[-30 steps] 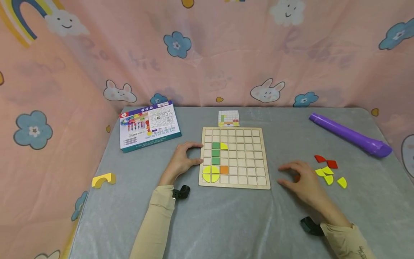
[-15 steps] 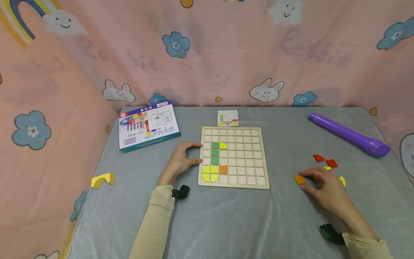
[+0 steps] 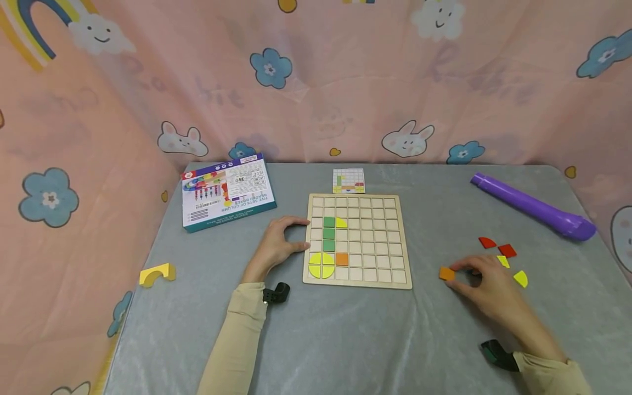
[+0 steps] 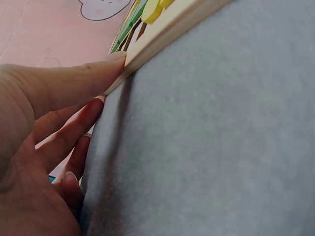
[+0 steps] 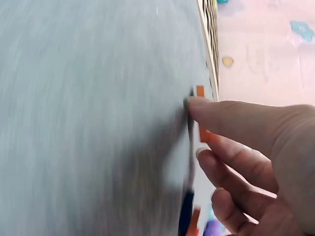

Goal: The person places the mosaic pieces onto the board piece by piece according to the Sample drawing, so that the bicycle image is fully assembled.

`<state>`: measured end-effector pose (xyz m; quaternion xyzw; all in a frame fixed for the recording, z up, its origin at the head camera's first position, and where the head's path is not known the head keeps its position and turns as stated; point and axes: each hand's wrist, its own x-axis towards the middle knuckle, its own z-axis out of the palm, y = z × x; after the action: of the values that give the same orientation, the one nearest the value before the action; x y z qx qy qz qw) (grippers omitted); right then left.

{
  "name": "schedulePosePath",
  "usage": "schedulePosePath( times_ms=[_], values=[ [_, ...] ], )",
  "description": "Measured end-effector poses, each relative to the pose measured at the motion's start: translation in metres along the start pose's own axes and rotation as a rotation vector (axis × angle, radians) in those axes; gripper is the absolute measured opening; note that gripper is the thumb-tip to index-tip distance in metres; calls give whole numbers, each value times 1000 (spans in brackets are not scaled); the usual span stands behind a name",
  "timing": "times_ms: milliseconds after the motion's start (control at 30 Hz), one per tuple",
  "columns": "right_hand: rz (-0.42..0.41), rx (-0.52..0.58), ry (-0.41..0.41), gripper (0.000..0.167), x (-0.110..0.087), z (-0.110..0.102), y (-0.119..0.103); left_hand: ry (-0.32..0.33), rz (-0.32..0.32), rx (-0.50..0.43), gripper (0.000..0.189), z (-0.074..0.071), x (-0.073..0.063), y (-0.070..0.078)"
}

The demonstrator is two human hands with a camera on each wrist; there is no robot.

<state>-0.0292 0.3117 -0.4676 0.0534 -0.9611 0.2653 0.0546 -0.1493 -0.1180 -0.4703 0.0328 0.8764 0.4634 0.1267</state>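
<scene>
Grey cloth spreads right across the table (image 3: 365, 334), and here on it is the wooden board (image 3: 380, 236), bare cells on its right side. The closed box (image 3: 228, 192) sits off to its left, the purple tube (image 3: 533, 206) well to its right.

Now the hands! The left hand (image 3: 276, 241) has thumb and forefinger spread, tips touching the board's left edge — not wrapped round it. Light, even pressure looks enough; a harder push could slide the board. Over on the right, the right hand (image 3: 494, 288) has thumb and forefinger closed in a pinch.

Beyond the board's far edge lies the small pattern card (image 3: 348, 181), easy to glance at.

And smallest, in that pinch: an orange tile (image 3: 446, 273), right of the board, well apart from it; whether it clears the cloth, I can't tell. So thin a piece probably wants a gentle grip by opposite edges — squeeze too hard and it might flip; hold it level and its corners are easier to judge.
</scene>
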Motion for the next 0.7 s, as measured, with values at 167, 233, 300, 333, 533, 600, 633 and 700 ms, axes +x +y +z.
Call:
schedulePosePath(
  times_ms=[167,233,300,333,533,600,633,700],
  values=[
    [28,28,-51,28,9,10,-19,-2,-1,-1,50,0,0,0],
    [23,43,-61,29,12,14,-28,-2,-2,-1,50,0,0,0],
    [8,58,-64,29,17,18,-36,-1,-3,-3,50,0,0,-1],
    [-9,66,-62,29,19,20,-40,-1,-2,-2,50,0,1,-1],
    [-71,153,-79,28,29,37,-64,5,-6,1,50,0,1,-2],
    [-71,169,-88,28,32,43,-71,6,-9,2,50,1,1,-2],
    [-71,177,-89,28,34,47,-74,6,-11,1,50,1,0,-2],
    [-83,194,-90,27,37,53,-81,5,-16,1,50,1,0,-1]
  ],
)
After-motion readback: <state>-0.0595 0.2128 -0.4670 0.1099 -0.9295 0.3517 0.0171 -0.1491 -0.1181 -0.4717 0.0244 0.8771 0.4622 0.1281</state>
